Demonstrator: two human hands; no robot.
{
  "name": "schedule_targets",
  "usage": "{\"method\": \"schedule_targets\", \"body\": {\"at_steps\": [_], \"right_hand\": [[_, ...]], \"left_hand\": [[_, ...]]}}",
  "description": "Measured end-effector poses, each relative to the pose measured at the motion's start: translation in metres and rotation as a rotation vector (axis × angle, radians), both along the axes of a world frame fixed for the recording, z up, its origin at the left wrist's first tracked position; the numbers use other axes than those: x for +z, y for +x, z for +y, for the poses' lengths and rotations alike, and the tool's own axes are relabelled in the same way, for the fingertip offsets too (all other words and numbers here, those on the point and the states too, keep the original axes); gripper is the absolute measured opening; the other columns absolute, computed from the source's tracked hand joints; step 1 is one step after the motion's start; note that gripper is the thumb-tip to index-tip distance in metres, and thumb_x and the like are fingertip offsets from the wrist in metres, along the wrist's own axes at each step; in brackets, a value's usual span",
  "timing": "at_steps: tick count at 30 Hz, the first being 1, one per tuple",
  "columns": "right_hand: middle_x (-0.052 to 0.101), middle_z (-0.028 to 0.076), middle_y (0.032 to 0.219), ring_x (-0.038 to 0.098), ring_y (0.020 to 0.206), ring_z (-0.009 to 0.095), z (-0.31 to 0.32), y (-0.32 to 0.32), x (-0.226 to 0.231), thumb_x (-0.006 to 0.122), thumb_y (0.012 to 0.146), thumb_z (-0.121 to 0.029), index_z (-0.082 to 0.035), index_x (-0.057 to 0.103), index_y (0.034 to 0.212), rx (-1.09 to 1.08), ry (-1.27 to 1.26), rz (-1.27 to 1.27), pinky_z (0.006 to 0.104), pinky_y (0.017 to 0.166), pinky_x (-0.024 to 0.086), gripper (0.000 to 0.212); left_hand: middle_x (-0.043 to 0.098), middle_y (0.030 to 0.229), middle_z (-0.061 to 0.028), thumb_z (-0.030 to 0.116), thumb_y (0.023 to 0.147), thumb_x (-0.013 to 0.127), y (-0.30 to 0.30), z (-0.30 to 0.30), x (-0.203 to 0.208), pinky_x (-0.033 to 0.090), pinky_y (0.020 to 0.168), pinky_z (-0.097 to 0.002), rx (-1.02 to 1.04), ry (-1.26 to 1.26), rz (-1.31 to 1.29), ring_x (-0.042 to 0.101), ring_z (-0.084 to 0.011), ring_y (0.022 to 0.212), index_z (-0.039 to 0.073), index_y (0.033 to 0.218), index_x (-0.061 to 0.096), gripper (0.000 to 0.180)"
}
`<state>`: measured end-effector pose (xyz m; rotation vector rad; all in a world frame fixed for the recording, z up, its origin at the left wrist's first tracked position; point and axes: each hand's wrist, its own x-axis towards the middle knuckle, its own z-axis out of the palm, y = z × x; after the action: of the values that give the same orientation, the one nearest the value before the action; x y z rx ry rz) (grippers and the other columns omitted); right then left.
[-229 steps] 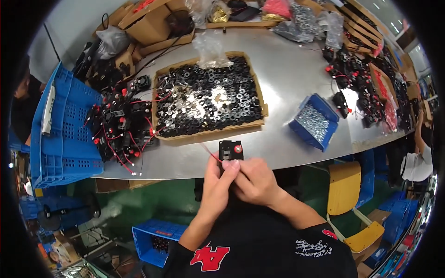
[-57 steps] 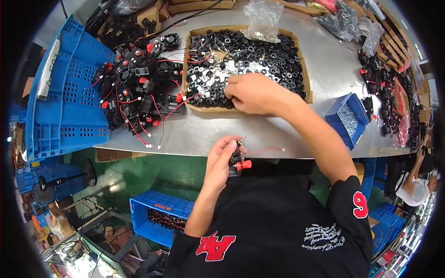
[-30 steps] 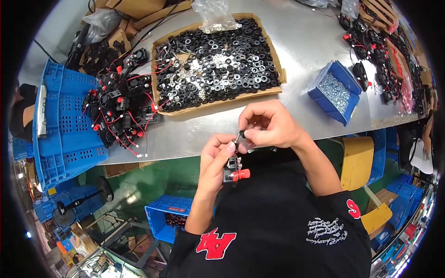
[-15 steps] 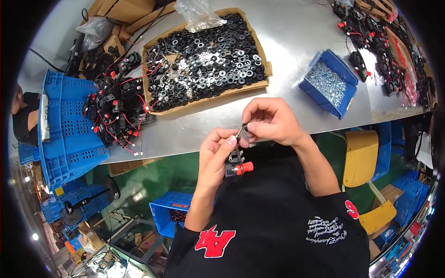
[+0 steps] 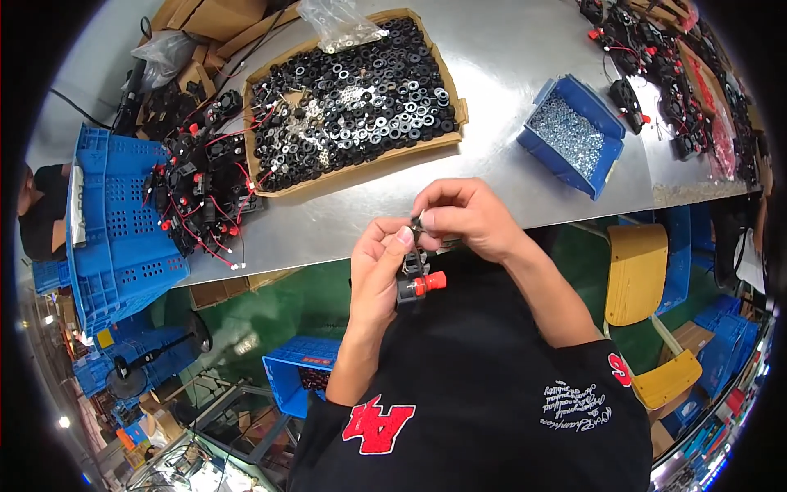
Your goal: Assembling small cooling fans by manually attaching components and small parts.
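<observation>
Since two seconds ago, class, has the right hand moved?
Yes: the right hand moved from over the cardboard tray toward the black shirt, beside the left hand.

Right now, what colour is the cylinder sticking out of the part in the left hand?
Red; the cylinder shows best in the head view, beside the left hand.

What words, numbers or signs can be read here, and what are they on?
I won't copy wording, but it stands on:
Black shirt: red letter patch, red sleeve patch, small white script.
Upright blue crate: pale strip, too blurred to read.
Lower blue crate: red marking, too small.
Black part in left hand: none legible.
</observation>
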<state>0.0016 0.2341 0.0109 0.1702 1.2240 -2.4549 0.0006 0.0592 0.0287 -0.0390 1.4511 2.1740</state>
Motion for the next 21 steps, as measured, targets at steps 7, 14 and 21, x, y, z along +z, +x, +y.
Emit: {"method": "schedule_targets", "body": {"at_steps": [7, 14, 21], "right_hand": [[0.066, 0.005, 0.090, 0.061, 0.079, 0.010, -0.021, 0.010, 0.007, 0.064, 0.090, -0.008, 0.004, 0.066, 0.107, -0.126, 0.057, 0.023, 0.0244, 0.074, 0.051, 0.021], [0.063, 0.010, 0.112, 0.064, 0.096, 0.016, -0.016, 0.009, 0.021, 0.051, 0.099, -0.012, 0.004, 0.056, 0.126, -0.534, 0.197, 0.068, 0.0302, 0.083, 0.054, 0.032], [0.054, 0.010, 0.112, 0.061, 0.101, 0.015, 0.004, 0.049, 0.041, 0.058, 0.090, 0.002, 0.006, 0.056, 0.125, -0.281, 0.620, 0.248, 0.0275, 0.090, 0.050, 0.035]], "left_hand": [[0.067, 0.089, -0.0093, 0.019, 0.097, 0.058, 0.000, 0.002, -0.012, 0.056, 0.060, -0.0228, 0.130, -0.013, -0.044, 0.064, -0.0097, 0.069, 0.000, 0.108, 0.052, 0.023], [0.065, 0.105, -0.0161, 0.028, 0.100, 0.044, -0.008, 0.005, 0.002, 0.048, 0.060, -0.0275, 0.068, 0.057, -0.336, 0.057, -0.0148, 0.068, -0.003, 0.122, 0.051, 0.038], [0.059, 0.118, -0.0145, 0.012, 0.078, 0.068, -0.017, -0.010, 0.021, 0.047, 0.095, -0.0324, -0.152, 0.156, -0.166, 0.059, -0.0206, 0.107, -0.009, 0.134, 0.043, 0.065]]}}
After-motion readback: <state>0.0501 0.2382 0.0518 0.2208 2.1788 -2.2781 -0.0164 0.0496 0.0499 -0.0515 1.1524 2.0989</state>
